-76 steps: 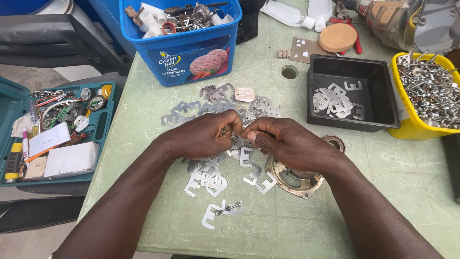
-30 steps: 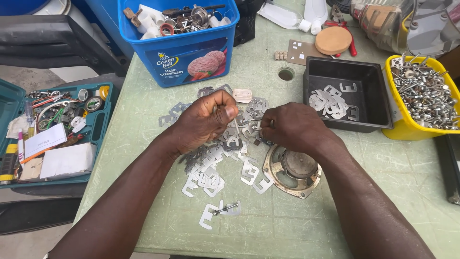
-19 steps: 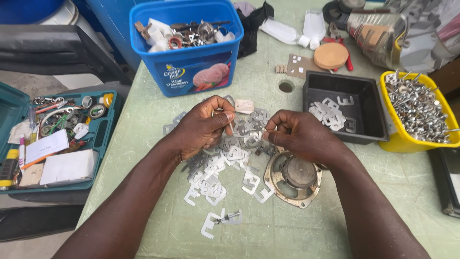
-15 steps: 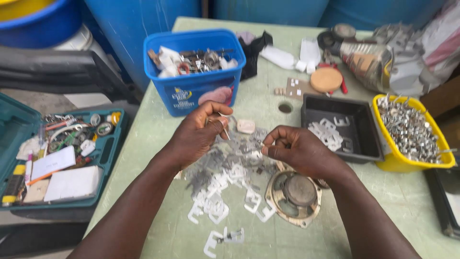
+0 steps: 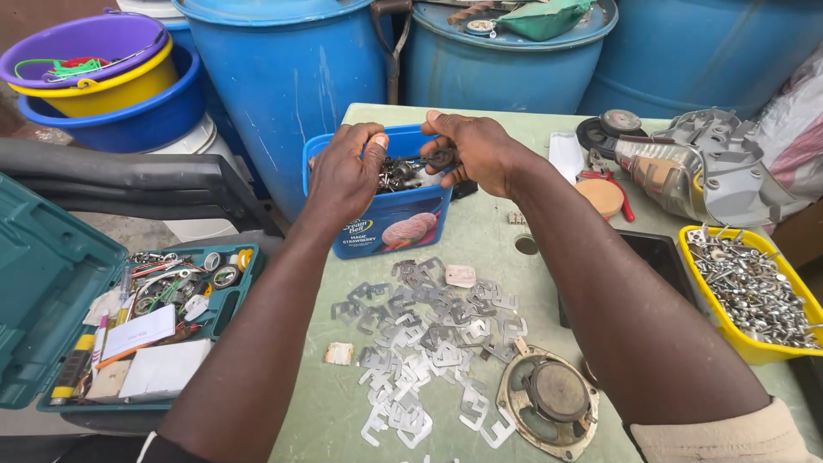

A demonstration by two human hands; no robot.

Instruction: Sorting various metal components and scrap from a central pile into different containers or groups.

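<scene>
**Both hands up at the blue tub, a small metal piece pinched between them**

Nearest you on the counter (image 5: 480,249) lay the scatter of flat metal clips (image 5: 429,343), spread across the middle toward the near edge, with a round speaker part (image 5: 549,399) just beside them on the right. Beyond that, at the counter's far left corner, stood the blue tub (image 5: 390,219) of mixed scrap. Your left hand (image 5: 347,171) was curled over its rim, thumb and fingers closed, though what it gripped was hidden. Your right hand (image 5: 476,150) was pinched shut on a small dark metal piece (image 5: 433,160) held above the tub's mouth. That piece looked stiff and light, easy to drop, so it was best taken by its edges with the fingertips.

The counter was a worn pale green sheet, level and cluttered; a black tray (image 5: 660,257) and a yellow bin of screws (image 5: 750,291) sat along its right edge. Blue drums (image 5: 283,77) crowded the far side, and an open teal toolcase (image 5: 103,317) lay off the left edge.
</scene>
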